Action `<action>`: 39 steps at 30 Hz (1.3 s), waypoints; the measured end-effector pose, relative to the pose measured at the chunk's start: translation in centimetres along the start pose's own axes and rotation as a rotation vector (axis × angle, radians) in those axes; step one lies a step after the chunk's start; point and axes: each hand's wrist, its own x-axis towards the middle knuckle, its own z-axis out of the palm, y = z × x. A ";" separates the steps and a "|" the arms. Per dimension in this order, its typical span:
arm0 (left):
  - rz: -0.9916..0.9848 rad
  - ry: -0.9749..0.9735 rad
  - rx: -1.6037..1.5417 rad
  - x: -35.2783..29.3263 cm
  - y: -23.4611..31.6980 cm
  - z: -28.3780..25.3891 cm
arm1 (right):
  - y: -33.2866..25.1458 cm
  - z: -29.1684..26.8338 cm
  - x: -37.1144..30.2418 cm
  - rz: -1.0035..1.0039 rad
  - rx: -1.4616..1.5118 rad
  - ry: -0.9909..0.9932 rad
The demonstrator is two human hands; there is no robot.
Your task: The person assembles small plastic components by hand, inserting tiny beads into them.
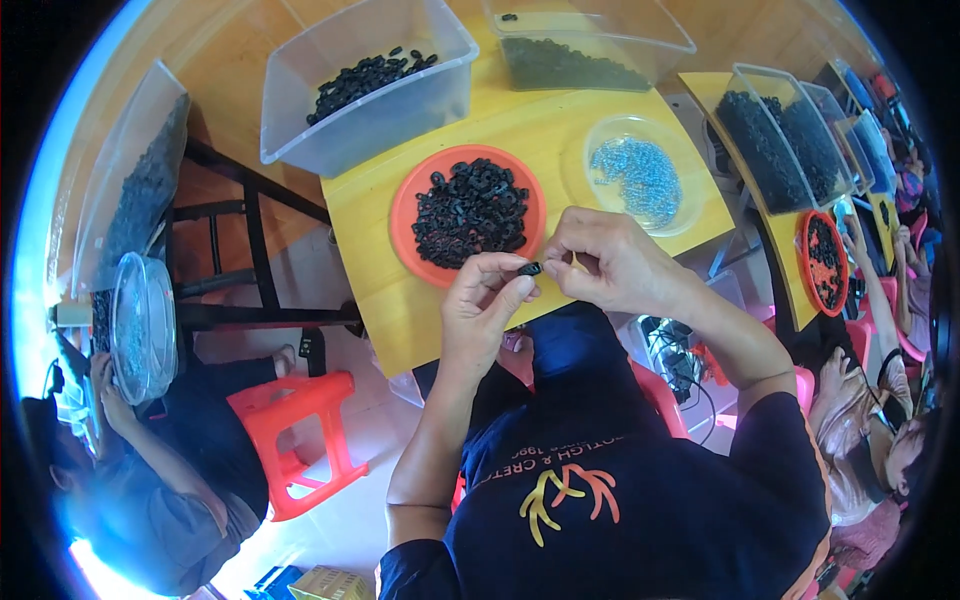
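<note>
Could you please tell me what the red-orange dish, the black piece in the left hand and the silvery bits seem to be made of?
Red-orange dish: probably plastic, smooth and evenly coloured.
Black piece in the left hand: perhaps plastic, with a slight shine; too small to be sure.
Silvery bits: likely metal, from their bright glints, though unconfirmed.

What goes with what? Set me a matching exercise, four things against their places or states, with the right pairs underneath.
1. red-orange tray near the hands
2. clear round dish right of that tray
3. red stool at lower left
4. left hand

A. on the pale floor
B. pinching a small black piece
C. heaped with black pieces
D. holding silvery-blue pieces

Pairs: 1-C; 2-D; 3-A; 4-B
</note>
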 end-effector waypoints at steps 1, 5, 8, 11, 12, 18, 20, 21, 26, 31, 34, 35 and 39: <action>-0.008 -0.011 0.025 -0.3 -0.2 -0.3 | -0.4 0.0 -0.1 0.015 -0.043 -0.051; -0.102 -0.072 0.071 -2.4 -1.4 -1.8 | 0.0 0.3 -0.4 0.108 0.007 -0.286; -0.135 -0.181 -0.034 -4.0 -1.7 -2.3 | 1.3 1.3 -0.4 0.206 0.190 -0.544; -0.203 -0.197 -0.071 -5.4 -1.9 -3.3 | 1.6 2.2 0.2 0.289 0.341 -0.700; -0.203 -0.193 -0.073 -5.7 -1.9 -3.6 | 1.7 2.5 0.6 0.273 0.377 -0.658; -0.095 0.066 -0.056 -6.6 -2.3 -6.0 | 2.5 6.6 4.7 -0.050 -0.083 -0.208; -0.087 0.087 -0.059 -6.7 -2.4 -6.4 | 2.1 8.6 5.2 -0.242 -0.445 -0.048; -0.092 0.124 -0.068 -6.9 -2.3 -6.5 | 2.0 9.6 5.3 -0.236 -0.525 -0.063; -0.087 0.176 -0.083 -7.3 -2.4 -7.0 | 2.1 12.0 5.5 -0.243 -0.654 -0.045; -0.071 0.179 -0.090 -7.3 -2.6 -7.5 | 2.5 12.0 5.0 -0.219 -0.612 -0.022; -0.076 0.204 -0.084 -7.3 -2.6 -7.7 | 2.4 11.9 5.2 -0.237 -0.556 0.064; -0.075 0.202 -0.085 -7.2 -2.6 -7.7 | 2.5 12.0 5.3 -0.239 -0.571 0.054; -0.061 0.210 -0.090 -7.1 -2.5 -7.9 | 2.6 12.3 5.6 -0.235 -0.593 0.027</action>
